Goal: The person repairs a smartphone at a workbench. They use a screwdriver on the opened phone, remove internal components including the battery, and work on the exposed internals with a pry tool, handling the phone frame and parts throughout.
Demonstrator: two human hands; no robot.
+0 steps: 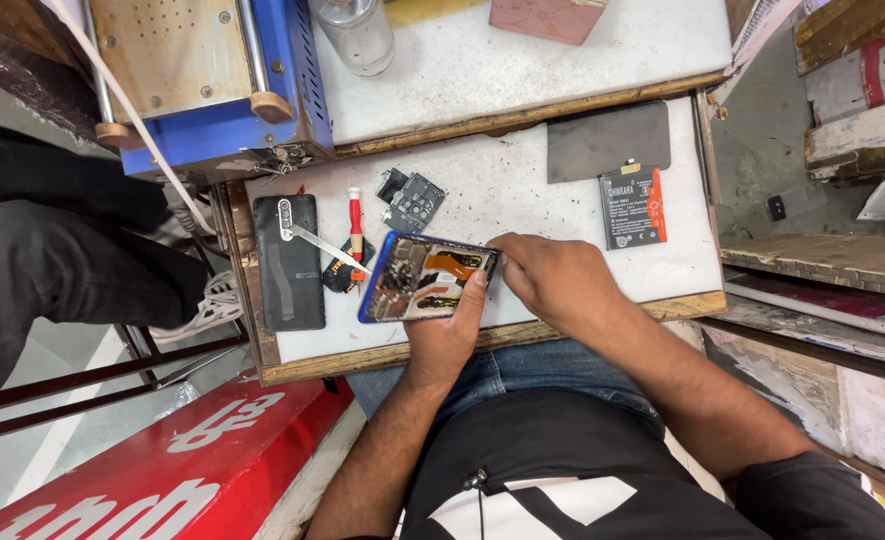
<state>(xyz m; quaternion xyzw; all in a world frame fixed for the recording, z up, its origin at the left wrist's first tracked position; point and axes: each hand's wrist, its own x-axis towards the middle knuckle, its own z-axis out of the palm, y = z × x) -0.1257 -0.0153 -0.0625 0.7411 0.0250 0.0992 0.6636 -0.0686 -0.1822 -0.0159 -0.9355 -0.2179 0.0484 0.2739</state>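
Observation:
An opened phone [417, 277] with a blue frame lies tilted on the white work board [502, 190], its inner parts and an orange flex cable showing. My left hand [445, 335] grips it from below, thumb along its right edge. My right hand [552, 275] rests at the phone's upper right corner, fingers curled against the frame; whether it pinches a small part I cannot tell.
A black back cover [288, 262], metal tweezers [320, 245], a red screwdriver [355, 226] and a small circuit piece [414, 200] lie left of the phone. A battery [633, 207] and a grey plate [607, 141] sit at right. A blue machine [207, 80] stands behind. Another person's dark trouser leg [52, 260] is at left.

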